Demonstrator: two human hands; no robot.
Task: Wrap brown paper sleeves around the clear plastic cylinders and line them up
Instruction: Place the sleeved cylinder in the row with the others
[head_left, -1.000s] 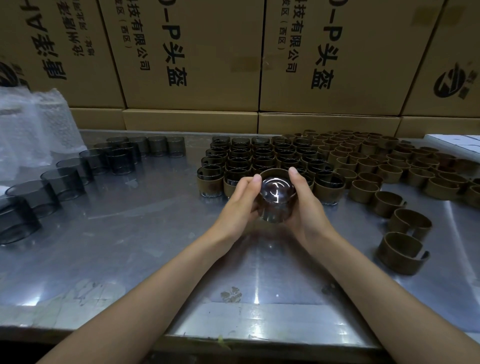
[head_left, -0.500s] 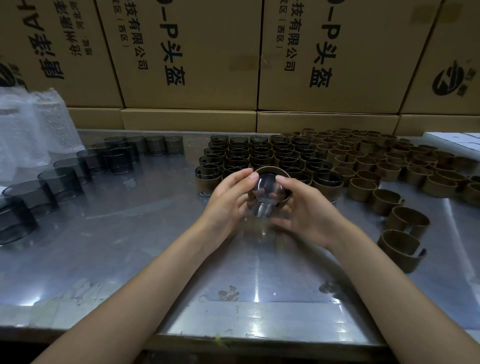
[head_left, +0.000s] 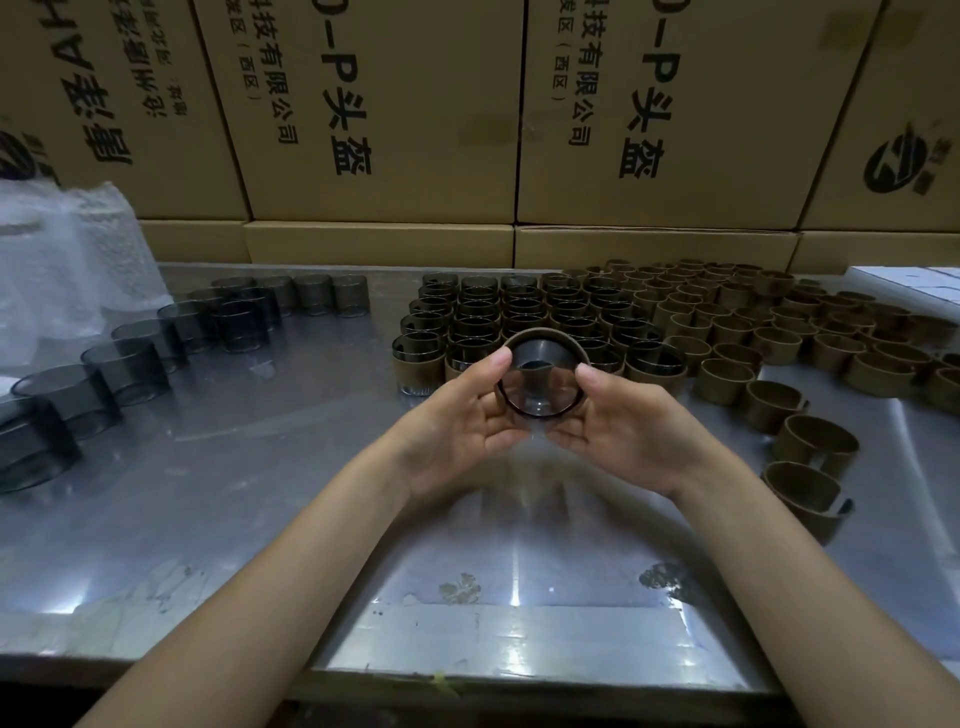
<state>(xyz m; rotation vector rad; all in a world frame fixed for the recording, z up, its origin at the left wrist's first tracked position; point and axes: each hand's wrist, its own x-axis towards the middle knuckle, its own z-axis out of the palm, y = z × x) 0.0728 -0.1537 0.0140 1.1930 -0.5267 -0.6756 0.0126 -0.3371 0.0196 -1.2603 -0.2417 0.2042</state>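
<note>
A clear plastic cylinder (head_left: 543, 382) with a brown paper sleeve around its far end is held above the metal table (head_left: 260, 493), its open mouth turned toward me. My left hand (head_left: 457, 421) grips its left side with the thumb on the rim. My right hand (head_left: 623, 421) grips its right side the same way. Just behind it stand rows of sleeved cylinders (head_left: 519, 317). Bare dark cylinders (head_left: 135, 358) curve along the left. Loose brown sleeves (head_left: 753, 332) lie at the right.
Stacked cardboard boxes (head_left: 384, 114) wall off the back of the table. Bubble-wrap packing (head_left: 67, 270) sits at far left. A white sheet (head_left: 914, 283) lies at far right. The table's front edge (head_left: 519, 686) runs close to me.
The cylinder has tipped so its open mouth faces me, and the brown sleeve sits further round it. Both hands shifted their hold slightly lower on its sides.
</note>
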